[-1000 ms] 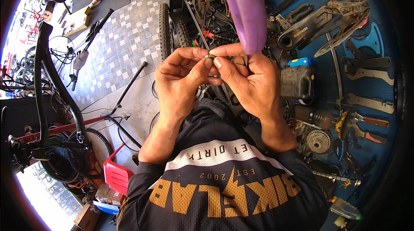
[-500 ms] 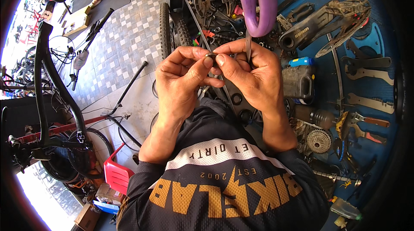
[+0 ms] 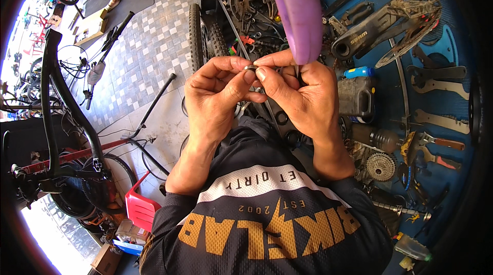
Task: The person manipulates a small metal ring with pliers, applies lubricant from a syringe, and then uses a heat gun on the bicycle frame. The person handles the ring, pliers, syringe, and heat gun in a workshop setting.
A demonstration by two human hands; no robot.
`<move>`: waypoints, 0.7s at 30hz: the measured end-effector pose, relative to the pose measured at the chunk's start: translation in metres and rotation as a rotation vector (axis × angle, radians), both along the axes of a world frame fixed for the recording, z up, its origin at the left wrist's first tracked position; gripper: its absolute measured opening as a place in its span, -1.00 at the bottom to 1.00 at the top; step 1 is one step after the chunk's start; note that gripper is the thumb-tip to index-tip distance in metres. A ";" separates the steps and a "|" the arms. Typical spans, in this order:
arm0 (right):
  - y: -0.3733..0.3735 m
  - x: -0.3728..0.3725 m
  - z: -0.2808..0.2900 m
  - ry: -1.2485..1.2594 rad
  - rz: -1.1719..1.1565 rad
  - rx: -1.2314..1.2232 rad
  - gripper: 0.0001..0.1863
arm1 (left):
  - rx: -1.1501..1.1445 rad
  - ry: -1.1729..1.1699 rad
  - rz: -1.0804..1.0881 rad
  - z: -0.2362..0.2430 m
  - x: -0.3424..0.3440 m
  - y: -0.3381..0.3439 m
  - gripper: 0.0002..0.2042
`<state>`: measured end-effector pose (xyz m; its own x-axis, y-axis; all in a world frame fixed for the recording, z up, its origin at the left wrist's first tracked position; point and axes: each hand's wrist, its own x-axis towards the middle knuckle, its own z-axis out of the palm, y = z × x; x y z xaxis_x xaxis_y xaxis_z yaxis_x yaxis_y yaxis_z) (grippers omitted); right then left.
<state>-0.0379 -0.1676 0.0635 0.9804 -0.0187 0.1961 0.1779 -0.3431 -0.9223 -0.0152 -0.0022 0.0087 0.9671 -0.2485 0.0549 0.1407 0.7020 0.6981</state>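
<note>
In front of my chest, my left hand [image 3: 218, 87] pinches a small round metal ring [image 3: 251, 67], perhaps a bearing, between thumb and fingertips. My right hand [image 3: 300, 87] meets it there, thumb and index fingertip pressed on the other side of the ring. A tool with a thick purple looped handle [image 3: 302, 13] also sits in my right hand. Its narrow metal shaft passes between the fingers, and the handle points up and away from me. The tool's working end is hidden by the hand.
The blue bench at right carries a crank arm [image 3: 367, 34], flat wrenches [image 3: 439, 76], a cassette [image 3: 380, 166], a dark jug [image 3: 355, 98] and pliers. Loose parts fill the tray beyond my hands. A black bike frame [image 3: 77, 100] and red plastic chair [image 3: 141, 205] stand at left.
The purple handle has tilted and come nearer, now appearing narrower with its loop almost edge-on. The ring has turned slightly between my fingertips; both hands stay in nearly the same place.
</note>
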 end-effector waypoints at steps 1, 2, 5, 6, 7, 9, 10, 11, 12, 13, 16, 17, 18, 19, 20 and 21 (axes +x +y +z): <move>0.003 0.001 -0.001 -0.045 -0.005 0.043 -0.85 | 0.004 -0.002 -0.004 0.000 0.000 0.000 -0.85; 0.003 0.001 -0.001 -0.050 -0.003 0.036 -0.84 | 0.001 -0.004 -0.004 -0.001 0.000 0.000 -0.85; 0.002 0.000 0.000 -0.053 0.006 0.007 -0.84 | -0.010 -0.004 -0.004 -0.001 0.001 0.000 -0.86; 0.002 0.000 0.001 -0.046 0.011 -0.008 -0.84 | -0.013 0.000 -0.005 -0.001 0.001 0.000 -0.86; 0.002 -0.001 0.002 -0.039 0.007 -0.023 -0.84 | -0.019 0.009 -0.006 -0.001 0.001 0.000 -0.86; 0.004 -0.002 0.003 -0.008 0.015 0.046 -0.84 | -0.020 0.013 0.001 -0.001 0.000 -0.001 -0.86; 0.005 -0.002 0.003 0.006 0.015 0.080 -0.84 | -0.021 0.016 0.005 -0.001 0.000 -0.001 -0.86; 0.005 -0.002 0.003 -0.020 0.013 0.060 -0.84 | -0.022 0.013 0.003 0.000 0.001 -0.001 -0.87; 0.006 -0.001 0.003 -0.047 0.011 0.040 -0.85 | -0.022 0.010 0.001 0.000 0.001 -0.001 -0.87; 0.005 -0.002 0.003 -0.052 0.005 0.023 -0.84 | -0.025 0.011 0.000 0.000 0.001 -0.001 -0.87; 0.005 -0.002 -0.001 -0.070 0.017 0.038 -0.85 | -0.033 0.002 0.021 -0.001 0.000 -0.003 -0.87; 0.005 -0.002 -0.002 -0.082 0.019 0.035 -0.85 | -0.033 0.000 0.024 -0.001 0.000 -0.003 -0.88; 0.005 -0.001 -0.004 -0.115 0.022 0.018 -0.86 | -0.032 -0.001 0.027 -0.001 0.000 -0.003 -0.88; 0.006 -0.001 -0.005 -0.145 0.020 0.005 -0.87 | -0.032 -0.002 0.030 -0.001 0.000 -0.003 -0.88; 0.007 0.000 -0.006 -0.119 0.031 0.054 -0.87 | -0.026 0.010 0.026 0.000 0.000 -0.003 -0.88; 0.007 0.000 -0.006 -0.091 0.036 0.107 -0.87 | -0.020 0.021 0.022 0.000 0.000 -0.003 -0.88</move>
<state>-0.0378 -0.1604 0.0574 0.9591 -0.0091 0.2831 0.2730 -0.2360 -0.9326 -0.0156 -0.0049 0.0088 0.9733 -0.2263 0.0392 0.1397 0.7187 0.6811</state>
